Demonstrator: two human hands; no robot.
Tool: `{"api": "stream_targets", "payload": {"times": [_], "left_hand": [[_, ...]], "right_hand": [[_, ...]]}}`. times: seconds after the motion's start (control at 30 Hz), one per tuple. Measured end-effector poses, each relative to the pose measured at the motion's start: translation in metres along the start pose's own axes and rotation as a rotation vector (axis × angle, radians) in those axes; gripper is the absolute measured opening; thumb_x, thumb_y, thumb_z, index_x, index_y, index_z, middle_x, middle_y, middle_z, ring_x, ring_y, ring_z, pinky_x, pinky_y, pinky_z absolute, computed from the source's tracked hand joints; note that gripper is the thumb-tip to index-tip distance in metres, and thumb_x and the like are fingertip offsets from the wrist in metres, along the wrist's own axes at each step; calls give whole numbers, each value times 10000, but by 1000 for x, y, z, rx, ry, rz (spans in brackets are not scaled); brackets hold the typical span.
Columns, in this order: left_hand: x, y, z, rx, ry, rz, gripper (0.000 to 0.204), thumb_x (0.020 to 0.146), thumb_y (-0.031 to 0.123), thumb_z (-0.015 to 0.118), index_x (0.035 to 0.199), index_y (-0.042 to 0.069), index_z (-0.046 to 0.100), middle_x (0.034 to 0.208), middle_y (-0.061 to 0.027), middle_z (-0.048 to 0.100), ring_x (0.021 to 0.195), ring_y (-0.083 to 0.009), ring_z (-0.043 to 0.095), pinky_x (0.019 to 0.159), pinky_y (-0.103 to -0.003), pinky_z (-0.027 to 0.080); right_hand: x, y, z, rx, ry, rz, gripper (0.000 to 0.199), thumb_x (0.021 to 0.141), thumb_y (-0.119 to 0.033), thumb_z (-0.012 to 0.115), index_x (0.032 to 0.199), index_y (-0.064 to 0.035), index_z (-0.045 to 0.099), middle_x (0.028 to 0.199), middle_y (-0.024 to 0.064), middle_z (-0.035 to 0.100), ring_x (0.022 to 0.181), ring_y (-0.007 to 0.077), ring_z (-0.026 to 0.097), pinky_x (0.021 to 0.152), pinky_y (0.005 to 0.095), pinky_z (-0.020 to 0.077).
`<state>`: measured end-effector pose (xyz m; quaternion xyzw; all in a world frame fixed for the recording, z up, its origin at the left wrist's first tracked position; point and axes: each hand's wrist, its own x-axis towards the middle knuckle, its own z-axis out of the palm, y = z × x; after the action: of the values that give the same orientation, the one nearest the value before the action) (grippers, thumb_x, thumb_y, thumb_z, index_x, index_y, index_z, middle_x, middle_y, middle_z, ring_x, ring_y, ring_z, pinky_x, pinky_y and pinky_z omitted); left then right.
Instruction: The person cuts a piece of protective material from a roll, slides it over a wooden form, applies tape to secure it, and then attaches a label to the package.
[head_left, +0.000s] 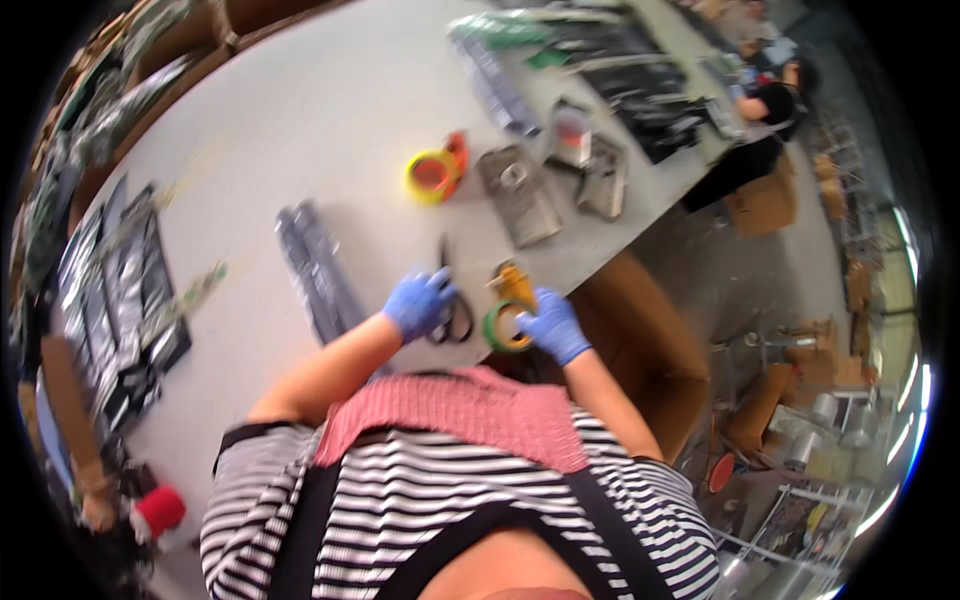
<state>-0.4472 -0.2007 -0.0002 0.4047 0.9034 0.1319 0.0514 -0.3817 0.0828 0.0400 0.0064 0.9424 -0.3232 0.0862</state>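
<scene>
— Head view: what is seen at the left hand (420, 303)?

— A blue glove is worn on it, and its fingers are laid over the handles of black scissors (452, 300) lying on the white table (330, 120). Whether the handles are actually gripped cannot be told; the frame is blurred.

— And the right hand (553, 325)?

— Also gloved in blue, it is closed around the rim of a green tape roll (500, 325) fitted in an orange dispenser (513, 283), at the table's near edge, just beside the scissors.

— What else is laid out?

— A yellow tape roll (432, 176) is set farther back, with grey flat packs (518, 193) to its right. A row of dark strips (318, 268) is placed left of the scissors. A cardboard box (640, 350) is seen below the table edge.
</scene>
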Motion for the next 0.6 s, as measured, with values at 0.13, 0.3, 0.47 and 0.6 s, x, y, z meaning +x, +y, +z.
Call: {"api": "stream_targets", "payload": {"times": [0.13,0.3,0.47,0.6], "left_hand": [[-8,7,-13,-54,0,-211,465,779,316,723,1197,147,608,1258,-125,548,1088,-339,597,868,-471,513],[-20,0,-17,-16,-95,-464,573,822,354,721,1335,144,574,1390,-132,498,1197,-339,556,946,-468,487],[-25,4,-15,-47,-101,-495,626,841,373,707,1392,130,538,1490,-160,451,1270,-353,517,1001,-487,463],[-34,9,-17,-67,-89,-515,748,836,451,706,1456,106,469,1534,-170,403,1323,-368,474,1038,-500,438]], "right_hand": [[40,2,10,-183,31,-65,449,757,-308,704,1068,3,616,1057,258,644,1002,429,628,893,487,519],[85,-19,25,-296,41,-37,395,807,-262,690,1110,-26,597,1129,208,636,1057,370,635,923,449,524],[94,-15,26,-322,-63,119,450,859,-288,690,1202,-25,566,1205,202,616,1131,357,612,981,443,500],[81,-40,-3,-200,471,-144,351,856,-225,695,1132,-28,604,1085,185,652,1001,332,658,899,420,534]]}}
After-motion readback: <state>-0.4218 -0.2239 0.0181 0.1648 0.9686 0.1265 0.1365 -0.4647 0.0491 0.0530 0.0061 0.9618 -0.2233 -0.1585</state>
